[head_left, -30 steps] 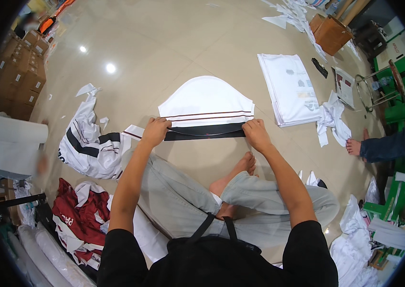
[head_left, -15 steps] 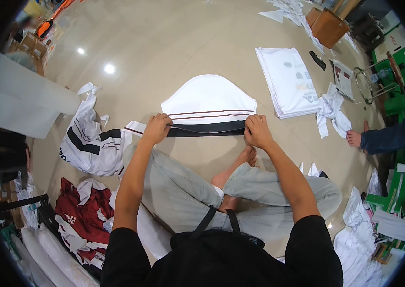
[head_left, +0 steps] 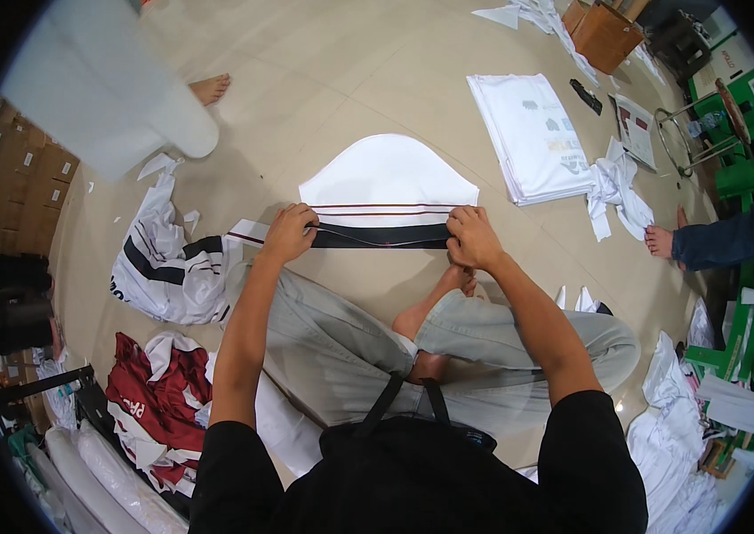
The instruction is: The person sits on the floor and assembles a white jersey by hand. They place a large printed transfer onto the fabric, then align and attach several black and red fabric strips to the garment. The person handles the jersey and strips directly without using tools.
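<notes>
On the floor in front of my crossed legs lies a white sleeve-shaped fabric panel (head_left: 388, 173) with a curved far edge, two thin dark red stripes and a black band (head_left: 381, 238) along its near edge. My left hand (head_left: 290, 233) is closed on the band's left end, fingers bent over the cloth. At the right end, my right hand (head_left: 475, 237) pinches the band the same way. A thin pale line, perhaps a fold edge or thread, sags across the black between my hands. My fingertips are partly hidden by my knuckles.
To the right lies a stack of white printed panels (head_left: 533, 142). A white-and-black cloth heap (head_left: 172, 276) and maroon cloth (head_left: 168, 400) lie left. Another person's foot (head_left: 659, 244) is at right; another bare foot (head_left: 210, 89) shows beside a large whitish roll (head_left: 110, 80).
The large whitish roll at upper left has swung farther into view, and a bare foot has appeared beside it. My right hand has shifted slightly left; both hands stay on the band.
</notes>
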`<action>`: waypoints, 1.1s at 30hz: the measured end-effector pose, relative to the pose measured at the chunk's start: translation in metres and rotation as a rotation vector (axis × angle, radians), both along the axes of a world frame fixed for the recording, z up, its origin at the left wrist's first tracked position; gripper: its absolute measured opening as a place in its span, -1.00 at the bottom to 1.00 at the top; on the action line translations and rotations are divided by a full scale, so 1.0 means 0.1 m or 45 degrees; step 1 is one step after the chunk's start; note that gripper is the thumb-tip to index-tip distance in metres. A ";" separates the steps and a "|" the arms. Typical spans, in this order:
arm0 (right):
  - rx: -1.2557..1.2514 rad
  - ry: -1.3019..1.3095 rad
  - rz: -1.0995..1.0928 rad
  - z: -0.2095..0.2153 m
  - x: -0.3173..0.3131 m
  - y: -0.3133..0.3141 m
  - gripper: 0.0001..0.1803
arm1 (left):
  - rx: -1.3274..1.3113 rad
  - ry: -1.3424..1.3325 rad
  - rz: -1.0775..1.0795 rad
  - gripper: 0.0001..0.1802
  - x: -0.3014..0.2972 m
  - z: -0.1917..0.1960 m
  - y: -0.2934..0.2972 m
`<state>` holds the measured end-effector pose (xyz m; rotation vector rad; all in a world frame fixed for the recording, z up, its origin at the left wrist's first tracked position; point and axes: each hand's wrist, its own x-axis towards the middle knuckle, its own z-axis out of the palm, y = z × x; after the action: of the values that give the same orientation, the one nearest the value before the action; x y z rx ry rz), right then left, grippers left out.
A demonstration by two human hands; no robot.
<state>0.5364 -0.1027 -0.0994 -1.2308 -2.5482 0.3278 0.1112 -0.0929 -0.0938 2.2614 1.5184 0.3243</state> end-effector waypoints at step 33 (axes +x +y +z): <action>-0.154 0.116 -0.920 -0.58 0.25 0.68 -0.78 | 0.059 0.055 0.511 -0.62 0.11 -0.55 0.57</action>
<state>0.5616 -0.0347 -0.1575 -2.0085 -1.8573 0.3543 0.1219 -0.0363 -0.1483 1.9940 2.0047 0.4281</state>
